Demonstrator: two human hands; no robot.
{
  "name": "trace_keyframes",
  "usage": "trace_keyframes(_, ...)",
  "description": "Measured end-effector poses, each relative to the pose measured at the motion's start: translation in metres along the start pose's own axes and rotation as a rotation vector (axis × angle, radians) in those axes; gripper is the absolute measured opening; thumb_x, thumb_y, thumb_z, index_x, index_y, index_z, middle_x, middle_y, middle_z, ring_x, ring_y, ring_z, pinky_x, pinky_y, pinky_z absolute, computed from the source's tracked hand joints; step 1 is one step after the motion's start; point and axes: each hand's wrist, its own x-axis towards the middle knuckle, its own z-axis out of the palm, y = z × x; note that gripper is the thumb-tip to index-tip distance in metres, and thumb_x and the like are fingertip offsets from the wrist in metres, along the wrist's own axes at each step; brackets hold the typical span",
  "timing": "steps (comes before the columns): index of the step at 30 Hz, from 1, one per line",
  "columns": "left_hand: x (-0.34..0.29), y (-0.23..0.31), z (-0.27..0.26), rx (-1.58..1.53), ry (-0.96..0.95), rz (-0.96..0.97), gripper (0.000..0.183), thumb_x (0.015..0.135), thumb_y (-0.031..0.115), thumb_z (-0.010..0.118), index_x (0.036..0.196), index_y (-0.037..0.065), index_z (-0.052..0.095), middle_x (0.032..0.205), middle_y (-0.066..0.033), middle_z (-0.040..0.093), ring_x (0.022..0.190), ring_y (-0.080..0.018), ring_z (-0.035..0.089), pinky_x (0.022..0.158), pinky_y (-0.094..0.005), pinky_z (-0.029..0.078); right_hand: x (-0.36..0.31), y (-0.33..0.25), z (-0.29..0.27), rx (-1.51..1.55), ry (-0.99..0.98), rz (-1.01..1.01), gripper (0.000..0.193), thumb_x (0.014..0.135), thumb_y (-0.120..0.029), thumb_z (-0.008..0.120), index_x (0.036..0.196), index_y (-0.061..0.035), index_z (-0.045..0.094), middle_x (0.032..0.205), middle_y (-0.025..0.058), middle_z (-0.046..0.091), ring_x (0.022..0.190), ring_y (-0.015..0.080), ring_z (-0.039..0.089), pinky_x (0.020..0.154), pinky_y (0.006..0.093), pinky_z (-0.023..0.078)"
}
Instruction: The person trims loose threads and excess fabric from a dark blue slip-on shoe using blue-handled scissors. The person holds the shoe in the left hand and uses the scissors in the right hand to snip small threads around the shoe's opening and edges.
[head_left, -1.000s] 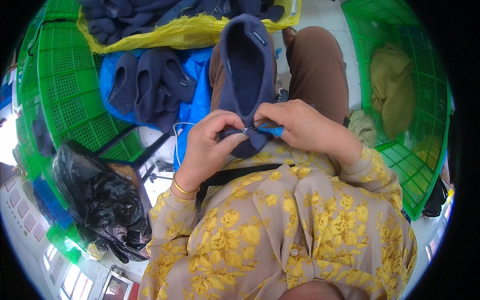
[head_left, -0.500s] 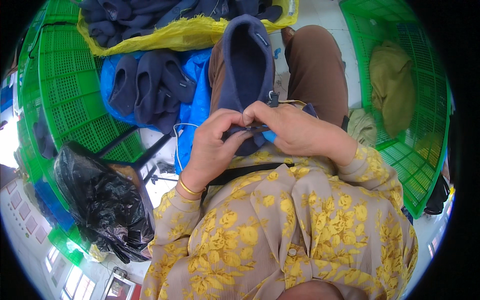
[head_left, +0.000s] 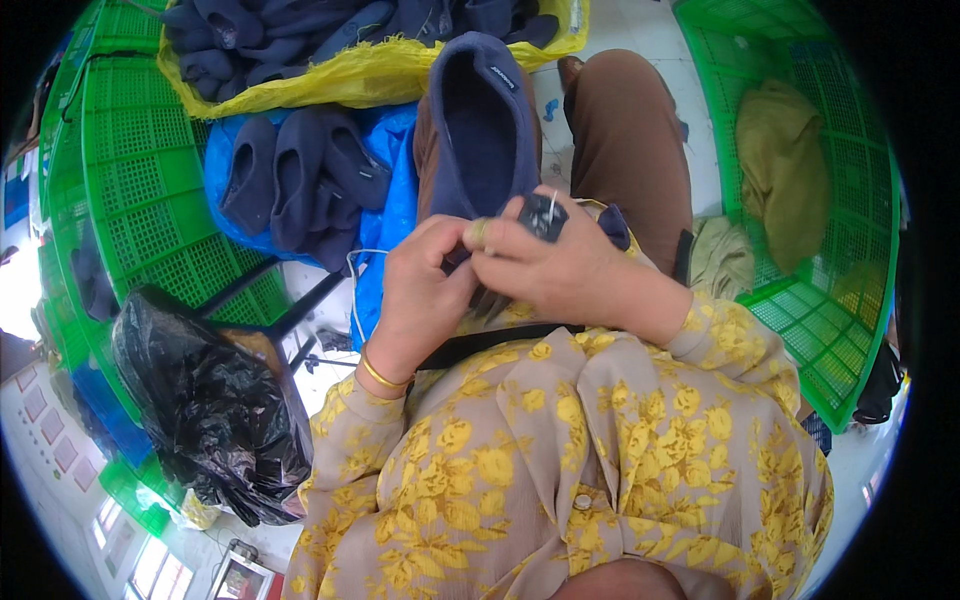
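A navy felt slipper [head_left: 487, 130] lies over my left thigh with its opening facing up and its near end under my hands. My left hand [head_left: 425, 290], with a gold bangle at the wrist, is closed on dark cloth at that near end. Against it presses my right hand [head_left: 560, 262], whose thumb and forefinger come together at the left fingertips. A small black thing with a pale tip [head_left: 543, 217] is held in the right fingers; its kind is hard to make out. The fingers hide the slipper's near edge.
Several navy slippers [head_left: 300, 180] lie on a blue plastic sheet [head_left: 395, 150] to the left. Beyond is a yellow woven sack [head_left: 350, 90] full of more. Green crates [head_left: 150, 170] flank both sides, the right one holding olive cloth [head_left: 780, 175]. A black plastic bag [head_left: 215, 400] hangs near left.
My right hand has turned and shifted slightly left and down, bringing the black thing's face into view. The blue bit below the right fingers is hidden now. The slipper has moved slightly left.
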Motion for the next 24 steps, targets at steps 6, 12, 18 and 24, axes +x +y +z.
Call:
trace_keyframes(6,-0.004,0.004,-0.001,0.151,0.021,0.116,0.018,0.075,-0.003,0.071,0.092,0.002,0.066,0.089,-0.0113,0.064,0.078,-0.0258,0.062,0.069,-0.0309,0.049,0.011,-0.008,-0.044,1.285,0.291,0.775,0.014,0.089,-0.005,0.063,0.101,-0.0101,0.058,0.084,0.0032,0.057,0.079,0.0096,0.059,0.064,0.0266,0.047)
trace_keyframes(12,-0.018,-0.003,0.002,0.156,0.151,0.207,0.021,0.072,-0.004,0.076,0.09,0.002,0.069,0.091,-0.009,0.066,0.079,-0.0207,0.062,0.067,-0.0275,0.049,-0.01,0.002,-0.033,0.896,0.068,0.832,0.013,0.091,-0.007,0.061,0.103,-0.0062,0.06,0.074,0.0053,0.059,0.068,0.0091,0.057,0.064,0.026,0.047)
trace_keyframes(18,-0.021,-0.005,0.004,0.141,0.182,0.236,0.021,0.071,-0.005,0.076,0.089,0.003,0.07,0.089,-0.0086,0.066,0.077,-0.0201,0.063,0.064,-0.0267,0.049,-0.017,-0.001,-0.023,0.675,-0.111,0.747,0.021,0.082,-0.003,0.061,0.102,-0.0065,0.067,0.083,0.0152,0.067,0.073,0.029,0.066,0.065,0.0341,0.051)
trace_keyframes(24,-0.02,-0.008,0.003,0.121,0.181,0.246,0.021,0.07,-0.005,0.076,0.089,0.002,0.07,0.088,-0.0083,0.067,0.077,-0.0196,0.064,0.065,-0.0264,0.05,-0.012,-0.004,-0.026,0.636,-0.155,0.748,0.021,0.079,-0.002,0.062,0.098,-0.0076,0.07,0.083,0.0177,0.066,0.075,0.0351,0.065,0.066,0.037,0.051)
